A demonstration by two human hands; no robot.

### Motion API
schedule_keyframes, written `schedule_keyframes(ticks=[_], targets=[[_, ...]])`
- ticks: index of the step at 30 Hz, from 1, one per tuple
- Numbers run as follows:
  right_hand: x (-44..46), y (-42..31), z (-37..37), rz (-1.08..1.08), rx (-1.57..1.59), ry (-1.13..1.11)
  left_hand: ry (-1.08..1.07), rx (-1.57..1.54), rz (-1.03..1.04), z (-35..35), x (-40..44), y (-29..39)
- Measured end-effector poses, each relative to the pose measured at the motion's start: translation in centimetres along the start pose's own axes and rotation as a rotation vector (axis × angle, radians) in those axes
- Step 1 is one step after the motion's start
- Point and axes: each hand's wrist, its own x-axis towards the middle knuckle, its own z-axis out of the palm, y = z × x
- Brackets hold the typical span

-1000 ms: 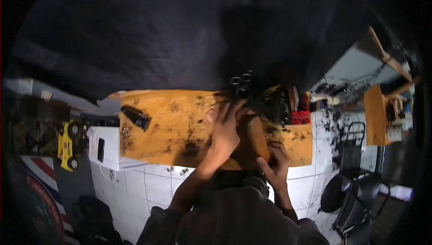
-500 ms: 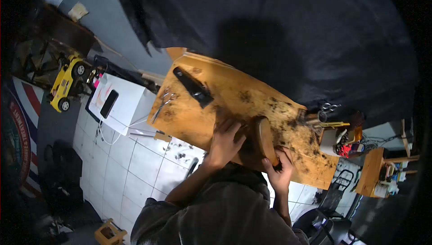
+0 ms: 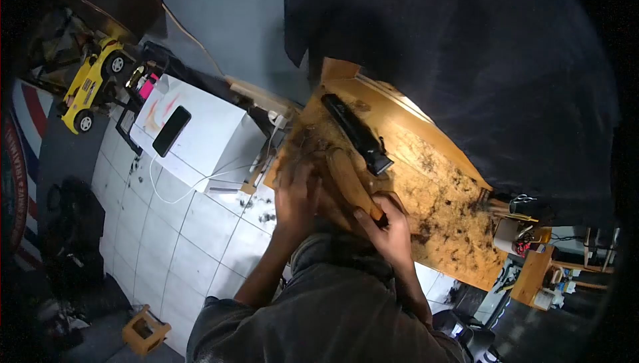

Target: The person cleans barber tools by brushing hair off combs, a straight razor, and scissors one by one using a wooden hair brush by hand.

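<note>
My right hand (image 3: 387,224) is wrapped round the near end of a long wooden brush (image 3: 349,182), which slants up and to the left over the wooden table (image 3: 426,196). To its left, my left hand (image 3: 296,193) is over the table's left part; its fingers are blurred and dark, and what they hold, if anything, does not show. A black hair clipper (image 3: 358,134) lies on the table beyond the brush. Dark hair clippings (image 3: 459,193) are scattered over the wood.
Left of the table stands a white box (image 3: 223,130) with a black phone (image 3: 172,131) and a white cable. Farther left is a yellow toy car (image 3: 92,86). A dark cloth (image 3: 452,63) hangs behind the table. Scissors (image 3: 522,199) and a container (image 3: 511,235) are at the right end.
The view has swung toward the table's left end. The brush and both my hands have moved left along the table, nearer the clipper. The scissors at the left end are no longer clearly visible.
</note>
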Motion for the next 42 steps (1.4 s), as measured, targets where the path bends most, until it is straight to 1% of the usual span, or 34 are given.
schedule_keyframes(ticks=[2,3,6,7,10,11,14,17,20,23,26,29,32,35,38,39,42], targets=[[0.4,-0.8,1.1,0.077,0.038,-0.025,0.063,0.066,-0.04,-1.7,1.5,-0.4],[0.6,-0.9,1.5,0.074,0.026,-0.014,-0.025,0.096,-0.071,-2.5,2.0,-1.1],[0.7,-0.9,2.4,0.087,0.016,0.004,-0.24,0.033,-0.205,-3.3,3.6,-2.3],[0.7,-0.8,2.6,0.105,0.029,0.002,-0.254,0.065,-0.126,-3.1,3.7,-2.8],[1.0,-1.3,2.7,0.143,0.036,-0.007,-0.241,0.023,0.006,-2.5,3.9,-3.2],[1.1,-1.5,2.7,0.153,0.034,-0.008,-0.311,0.075,-0.014,-2.3,3.9,-3.3],[1.4,-1.7,2.8,0.128,0.006,0.028,-0.357,0.04,-0.03,-1.8,3.9,-3.4],[1.6,-1.7,3.1,0.135,-0.001,0.042,-0.368,0.207,0.099,-1.6,4.0,-3.3],[1.6,-1.6,3.4,0.13,0.024,0.048,-0.356,0.172,0.289,-2.4,4.2,-2.9],[1.6,-1.5,3.4,0.094,-0.009,0.057,-0.383,0.19,0.258,-1.4,4.1,-3.6],[1.6,-1.3,3.6,0.109,0.031,0.073,-0.367,0.116,0.288,-2.6,4.5,-2.9],[1.7,-1.8,3.7,0.161,0.101,0.079,-0.376,0.259,0.139,-0.9,3.9,-3.9],[1.8,-1.8,3.5,0.185,0.068,0.077,-0.552,0.251,0.15,-2.4,4.8,-2.7],[1.8,-0.2,3.5,0.189,0.08,0.092,-0.45,0.166,0.203,-2.8,4.7,-2.6],[1.5,0.1,3.2,0.397,0.354,0.063,-0.503,0.132,0.024,-2.1,3.9,-3.6],[1.5,0.3,3.3,0.341,0.404,0.074,-0.497,0.116,0.054,-2.3,3.9,-3.7],[1.6,0.9,3.4,0.168,0.279,0.158,-0.512,0.036,0.104,-3.5,4.3,-3.2]])
